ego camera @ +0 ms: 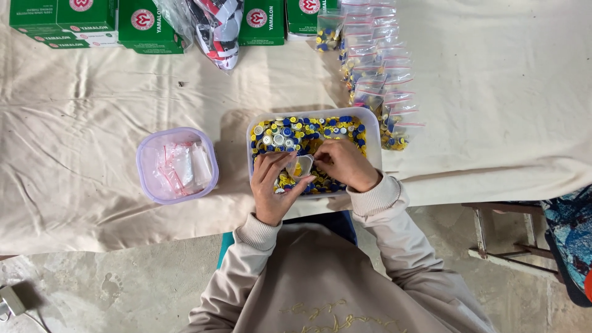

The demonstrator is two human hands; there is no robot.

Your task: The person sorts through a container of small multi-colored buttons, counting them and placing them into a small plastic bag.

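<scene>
Pinching a small clear zip bag [300, 166] at its mouth, left hand [273, 185] — thumb and forefinger closed on the upper edge, bag held open above the white tub [375, 132]. Right hand [346, 163] curled shut just beside the bag mouth, fingertips bunched as if on a button or two; can't tell exactly what's between them, too small. Both hands over the near half of the tub, which sits on the cloth-covered tabletop [92, 105] straight ahead of the body.

Tub full of loose buttons [308, 131] — blue, yellow, white, mixed sizes. Likely hard, light, slick plastic; prone to slip from fingertips, best taken by pinch across the rim or scooped a few at once. Bag looks thin, floppy film, near weightless; collapses unless held by the seal strip, so hold at the top edge, not the body.

Left of the tub, well apart: lilac-rimmed container [177, 165] with empty zip bags inside. Behind and to the right: row of filled button bags [377, 74] running up the cloth. Green boxes [92, 21] along the far edge.
</scene>
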